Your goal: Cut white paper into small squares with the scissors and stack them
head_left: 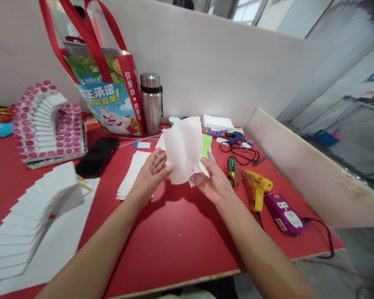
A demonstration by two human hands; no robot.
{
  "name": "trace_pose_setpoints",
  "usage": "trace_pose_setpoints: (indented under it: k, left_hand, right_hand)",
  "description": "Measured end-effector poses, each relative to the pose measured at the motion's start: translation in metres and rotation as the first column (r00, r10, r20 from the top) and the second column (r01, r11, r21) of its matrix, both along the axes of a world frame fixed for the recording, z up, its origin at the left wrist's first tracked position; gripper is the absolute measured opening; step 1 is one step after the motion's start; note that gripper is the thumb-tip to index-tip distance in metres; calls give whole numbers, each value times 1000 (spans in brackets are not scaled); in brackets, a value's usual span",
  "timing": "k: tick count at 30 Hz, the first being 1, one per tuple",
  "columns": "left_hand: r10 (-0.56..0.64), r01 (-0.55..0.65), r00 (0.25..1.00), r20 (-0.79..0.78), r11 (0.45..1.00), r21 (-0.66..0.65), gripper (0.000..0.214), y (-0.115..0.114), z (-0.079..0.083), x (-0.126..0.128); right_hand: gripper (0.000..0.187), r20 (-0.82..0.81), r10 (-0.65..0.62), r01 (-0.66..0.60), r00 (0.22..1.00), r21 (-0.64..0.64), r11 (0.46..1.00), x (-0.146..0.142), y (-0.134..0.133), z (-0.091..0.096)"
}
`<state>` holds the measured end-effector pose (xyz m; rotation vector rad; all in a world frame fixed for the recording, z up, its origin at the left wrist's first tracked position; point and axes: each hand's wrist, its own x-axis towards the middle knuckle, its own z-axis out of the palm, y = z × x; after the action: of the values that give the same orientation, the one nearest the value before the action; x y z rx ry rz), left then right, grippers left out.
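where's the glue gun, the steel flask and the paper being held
glue gun (256, 185), head view, yellow body
steel flask (151, 109), head view, mid-body
white paper (182, 151), head view, sheet's centre

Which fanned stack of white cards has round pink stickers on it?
The rear stack beside the red bag; the front stack is plain white.

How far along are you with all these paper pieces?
Looks done: the plain white fanned stack and the pink-dotted stack. In hand: left hand and right hand hold loose white sheets. Left, seemingly: the flat paper pile beside them.
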<state>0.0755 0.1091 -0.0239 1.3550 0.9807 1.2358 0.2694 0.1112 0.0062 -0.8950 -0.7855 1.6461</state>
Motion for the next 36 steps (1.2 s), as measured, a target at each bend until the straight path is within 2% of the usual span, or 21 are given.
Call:
trace_pose_setpoints:
  k: [2,4,6,8,10,11,13,15,17,18,20,21,22,23,24,25,26,28,32,36]
  left_hand:
    - [21,-6,984,178,996,-85,67,-1,0,3]
    - [136,-101,965,225,982,-160,62,-1,0,2]
    - [292,-267,941,169,951,-157,58,0,1,-1]
    - [379,-373,920,97,925,-75,49,-1,4,-4]
    - [292,-288,950,113,956,-47,40,-4,9,-4]
    - [201,-190,966,164,979,-78,41,-7,13,-2]
    - [68,-4,939,338,983,-186,47,-11,18,3]
    - [91,48,888,452,956,-288,45,-14,22,6]
    - [148,54,866,477,922,-384,47,-15,23,5]
    - [155,75,863,481,902,-426,46,-15,23,2]
    - [129,152,859,495,860,-488,38,-15,22,-6]
    - [109,187,857,503,844,-502,33,-15,22,-10]
    - [87,215,856,509,836,-505,29,-15,22,-13]
    - [64,237,857,511,832,-502,26,-16,22,-15]
    - [40,255,861,507,828,-499,25,-17,21,-16]
    - [14,273,867,499,824,-497,27,-17,21,-16]
    - [-9,283,875,484,821,-496,29,-18,21,-15]
    - [-30,271,894,447,830,-487,35,-17,20,-14]
    - [-10,212,920,392,854,-476,32,-11,18,-17]
    - [-34,219,928,370,855,-471,24,-7,14,-25]
  right_hand:
    - [31,-40,103,-104,994,-23,994,-6,-3,-2]
    - [29,-65,172,-173,983,-15,985,-8,-4,-3]
    - [24,-29,120,-119,992,24,993,-7,-3,-2]
    - [20,35,-8,5,999,86,996,-5,-4,-2]
    - [21,152,-90,56,984,214,975,-7,-8,-2]
    - [20,238,-99,26,966,291,956,-9,-12,-1]
    - [16,464,-107,-122,879,438,891,-15,-21,1]
    - [10,638,-155,-283,754,529,800,-20,-30,6]
    - [9,663,-261,-298,701,606,738,-20,-35,10]
    - [10,632,-318,-233,707,632,739,-17,-34,12]
    - [18,553,-369,-32,747,585,811,-9,-28,13]
    - [25,523,-327,37,787,489,872,-4,-24,12]
    - [35,487,-236,55,841,357,933,1,-19,10]
    - [45,431,-106,13,896,214,977,5,-15,8]
    - [52,358,32,-68,933,88,994,8,-12,5]
    - [55,286,148,-153,947,-5,988,10,-10,3]
    - [54,233,213,-205,949,-56,977,11,-9,1]
    - [45,212,201,-193,956,-58,979,11,-11,1]
    - [34,272,30,-48,962,59,997,11,-17,7]
    - [27,298,43,-62,954,55,997,16,-16,9]
